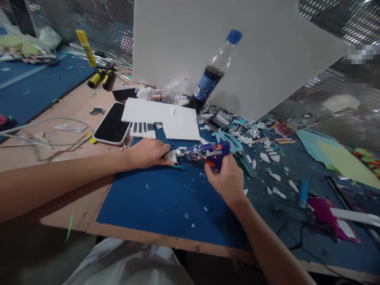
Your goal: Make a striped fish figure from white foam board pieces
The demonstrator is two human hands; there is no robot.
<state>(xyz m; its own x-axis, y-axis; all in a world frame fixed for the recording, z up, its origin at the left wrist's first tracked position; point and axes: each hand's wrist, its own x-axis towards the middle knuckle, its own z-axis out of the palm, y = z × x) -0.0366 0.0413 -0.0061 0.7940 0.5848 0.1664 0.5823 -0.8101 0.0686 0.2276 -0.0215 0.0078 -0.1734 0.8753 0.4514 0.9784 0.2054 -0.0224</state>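
Observation:
My right hand [227, 180] is closed round the grip of a blue glue gun [208, 152], whose nozzle points left at a small white foam piece [171, 157]. My left hand [148, 152] pinches that white piece down on the blue cutting mat [166, 202]. The gun's tip is touching or nearly touching the piece. A red light glows on the gun's body. A white foam board [166, 116] with cut slots lies just behind my left hand.
A phone [113, 124] lies face up left of the foam board. A cola bottle [212, 75] leans against a large white board [252, 51]. White foam scraps [267, 158] litter the mat at right. Yellow-handled tools [101, 78] and a glue stick [86, 47] sit far left.

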